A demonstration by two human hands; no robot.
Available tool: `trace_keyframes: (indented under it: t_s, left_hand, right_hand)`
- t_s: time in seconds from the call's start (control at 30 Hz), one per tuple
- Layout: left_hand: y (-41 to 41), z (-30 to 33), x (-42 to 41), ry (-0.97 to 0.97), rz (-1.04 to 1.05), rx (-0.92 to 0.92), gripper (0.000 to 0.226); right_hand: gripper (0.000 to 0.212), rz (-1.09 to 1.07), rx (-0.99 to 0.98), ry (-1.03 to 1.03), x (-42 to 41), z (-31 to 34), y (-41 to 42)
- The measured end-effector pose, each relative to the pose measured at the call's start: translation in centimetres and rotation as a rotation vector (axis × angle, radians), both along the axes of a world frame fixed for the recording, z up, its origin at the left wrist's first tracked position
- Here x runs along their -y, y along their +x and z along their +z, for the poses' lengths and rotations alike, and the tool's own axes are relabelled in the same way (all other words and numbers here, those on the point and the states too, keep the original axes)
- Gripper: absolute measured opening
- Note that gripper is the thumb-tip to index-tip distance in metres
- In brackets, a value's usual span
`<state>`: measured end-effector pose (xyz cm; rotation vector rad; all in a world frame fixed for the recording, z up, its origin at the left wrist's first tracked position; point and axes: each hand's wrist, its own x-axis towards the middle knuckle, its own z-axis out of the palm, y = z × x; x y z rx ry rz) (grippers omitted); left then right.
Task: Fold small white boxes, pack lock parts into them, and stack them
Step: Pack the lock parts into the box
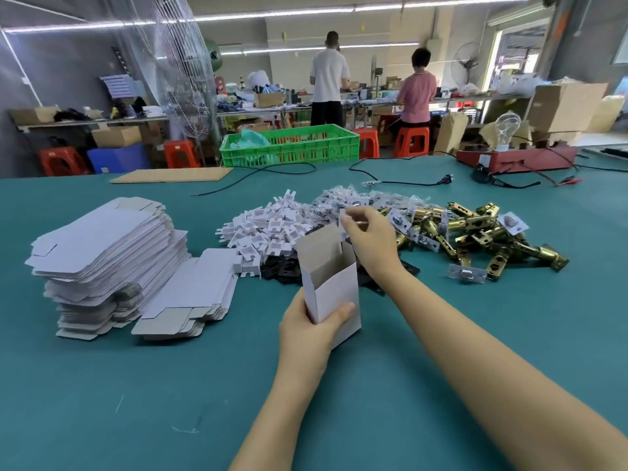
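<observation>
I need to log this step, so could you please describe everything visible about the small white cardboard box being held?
The small white cardboard box is folded into an upright rectangular sleeve, white outside and grey-brown inside, with its top open. The left hand grips its lower part just above the teal table. The right hand pinches its raised top flap. Nothing shows inside it.

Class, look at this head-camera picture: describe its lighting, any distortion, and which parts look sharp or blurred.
Head view: even overhead light from ceiling tube lamps, which bloom slightly, with only soft shadows on the green table; wide-angle lens bows the lamps and table edge; the white box and left hand look fairly sharp; the right hand fingertips look slightly smeared; the two people behind are soft.
</observation>
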<state>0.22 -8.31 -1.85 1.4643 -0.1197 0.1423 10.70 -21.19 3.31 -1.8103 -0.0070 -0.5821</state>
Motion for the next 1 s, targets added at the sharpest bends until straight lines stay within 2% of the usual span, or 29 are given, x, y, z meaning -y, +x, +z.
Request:
trace_keyframes:
  t_s: [0.07, 0.1, 0.23, 0.33, 0.5, 0.67, 0.73, 0.8, 0.93, 1.0]
  left_hand:
    - [-0.2, 0.2, 0.1, -0.004, -0.024, -0.022, 0.031]
    - [-0.3, 0.3, 0.2, -0.003, -0.041, -0.035, 0.031]
    - [-1.0, 0.7, 0.7, -0.001, -0.125, -0.042, 0.030]
    - [-1.5, 0.7, 1.2, 0.061, -0.174, -0.007, 0.032]
    - [-1.9, 0.8, 1.8, 0.098, -0.220, -0.008, 0.033]
    - [-1.9, 0.9, 1.9, 0.145, -0.254, 0.015, 0.033]
    - [-1.9, 0.8, 1.8, 0.148, -0.257, 0.020, 0.032]
    - [-2.0, 0.8, 1.8, 0.151, -0.257, 0.035, 0.034]
    - [-2.1, 0.8, 1.8, 0.145, -0.274, 0.056, 0.039]
    - [-2.2, 0.8, 1.8, 0.138, -0.276, 0.062, 0.041]
  right_hand:
    - [0.004, -0.075, -0.016, 0.016, 2.3, 1.0, -2.0]
    - [0.003, -0.048, -0.024, 0.091, 3.3, 1.6, -3.3]
    - [0.021, 0.054, -0.105, 0.404, 6.5, 4.6, -7.7]
    - [0.012, 0.152, -0.121, 0.536, 8.2, 6.6, -10.9]
    - [0.011, 0.354, -0.128, 0.560, 8.7, 7.9, -13.8]
    - [0.008, 0.417, -0.095, 0.394, 7.7, 8.5, -14.1]
    - [0.005, 0.423, -0.092, 0.265, 7.4, 8.6, -14.2]
    - [0.004, 0.413, -0.072, 0.042, 7.3, 8.8, -14.3]
    - [0.001, 0.354, -0.004, -0.532, 6.8, 9.2, -14.6]
    - [0.002, 0.337, -0.001, -0.662, 6.2, 9.2, -14.6]
